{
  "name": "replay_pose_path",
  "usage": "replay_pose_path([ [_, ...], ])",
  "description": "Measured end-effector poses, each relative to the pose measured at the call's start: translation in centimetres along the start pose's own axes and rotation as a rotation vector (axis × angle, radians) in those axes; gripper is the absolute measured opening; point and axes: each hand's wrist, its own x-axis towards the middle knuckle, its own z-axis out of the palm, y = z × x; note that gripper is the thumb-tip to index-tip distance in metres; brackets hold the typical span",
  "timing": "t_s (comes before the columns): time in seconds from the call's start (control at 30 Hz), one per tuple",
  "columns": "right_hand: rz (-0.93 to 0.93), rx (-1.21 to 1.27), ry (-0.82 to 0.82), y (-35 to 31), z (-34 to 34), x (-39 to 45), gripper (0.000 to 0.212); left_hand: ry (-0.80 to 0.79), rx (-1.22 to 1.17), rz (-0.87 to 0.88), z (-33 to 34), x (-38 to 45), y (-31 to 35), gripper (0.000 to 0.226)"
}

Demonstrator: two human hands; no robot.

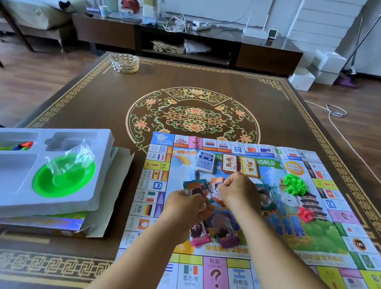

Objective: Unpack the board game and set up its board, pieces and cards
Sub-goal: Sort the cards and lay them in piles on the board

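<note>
Both hands work a card over the board
Left hand grips a fanned card stack; right hand, knuckles up, pinches one card above the game board.

one game board, three card decks, one white tray, one green bowl, two hands

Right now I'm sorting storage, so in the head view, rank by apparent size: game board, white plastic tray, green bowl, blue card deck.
1. game board
2. white plastic tray, though it sits near the camera
3. green bowl
4. blue card deck
</note>
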Motion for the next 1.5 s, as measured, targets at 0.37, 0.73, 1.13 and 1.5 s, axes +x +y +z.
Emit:
replay_pose_path([
  [0.37, 0.063, 0.747, -0.357, 0.4, -3.0, -4.8, 0.017, -0.013, -0.028, 0.010, 0.6, -0.7, -0.1, 0.014],
  [0.73, 0.079, 0.449, -0.032, 1.5, -1.9, -1.8, 0.017, -0.066, -0.042, -0.022, 0.6, -1.0, 0.0, 0.008],
  [1.13, -0.071, -0.015, 0.113, 0.7, 0.4, 0.0, 0.017, 0.001, -0.027, 0.022, 0.4, -0.4, 0.0, 0.018],
  [1.5, 0.103, 0.932, -0.294, 2.4, -2.7, -6.1, 0.012, -0.039, 0.036, -0.006, 1.4, -2.3, -0.6, 0.009],
])
